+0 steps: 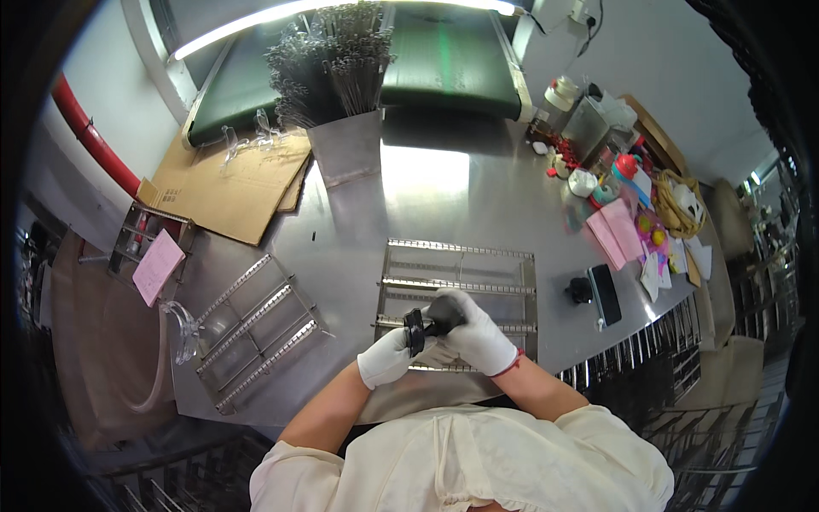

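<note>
Both my hands wear white gloves and meet over the near edge of a metal slotted rack (458, 284) lying flat on the table. Closed fingers of my left hand (386, 358) grip the black ring-shaped end of a black object (415, 332). My right hand (479, 339) is wrapped round the object's dark, rounded other end. Its exact kind cannot be made out, and my fingers cover part of it. A second slotted rack (247, 322) lies at an angle to the left.
A grey metal holder (348, 152) full of thin hooked wires stands at the back, before a green conveyor belt (452, 64). Cardboard (226, 183) lies back left. On the right are a phone (604, 294), a small black object (579, 290), pink cloths (615, 232) and bottles (559, 94).
</note>
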A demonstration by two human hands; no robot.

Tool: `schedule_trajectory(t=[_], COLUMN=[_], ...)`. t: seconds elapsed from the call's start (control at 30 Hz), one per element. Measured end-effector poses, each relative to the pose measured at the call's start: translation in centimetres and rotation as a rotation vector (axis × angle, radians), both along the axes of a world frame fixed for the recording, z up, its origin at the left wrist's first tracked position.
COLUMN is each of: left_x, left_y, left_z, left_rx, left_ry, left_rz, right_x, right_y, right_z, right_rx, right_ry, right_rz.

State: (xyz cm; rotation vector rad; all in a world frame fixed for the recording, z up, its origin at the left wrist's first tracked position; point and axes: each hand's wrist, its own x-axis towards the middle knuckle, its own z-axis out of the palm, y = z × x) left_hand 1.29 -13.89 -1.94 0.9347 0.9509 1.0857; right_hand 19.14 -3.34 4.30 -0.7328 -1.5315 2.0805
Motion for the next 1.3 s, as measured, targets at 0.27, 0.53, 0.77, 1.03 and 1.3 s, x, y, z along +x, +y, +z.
schedule_trajectory(t=[0.27,0.53,0.77,1.03,1.3], left_x=[-1.8,-2.2,-1.7,-1.8,-1.8], left_y=[2.6,2.2,2.6,2.5,2.6], left_z=[-1.6,-0.7,-0.4,-0.5,-0.6], left_rx=[0.308,0.313,0.315,0.29,0.265], left_ry=[0.041,0.429,0.468,0.435,0.353], left_rz=[0.494,0.439,0.562,0.505,0.503], right_x=[-5.3,-12.0,-11.1,-6.3,0.2], right_y=[9.5,11.6,10.9,12.9,14.9], right_z=[-2.1,-4.8,-2.1,-2.2,-2.5], right_rx=[-0.023,0.76,1.16,1.14,1.175], right_ry=[0.395,-0.135,-0.344,-0.37,-0.468], right_rz=[0.007,-0.016,-0.019,-0.029,-0.097])
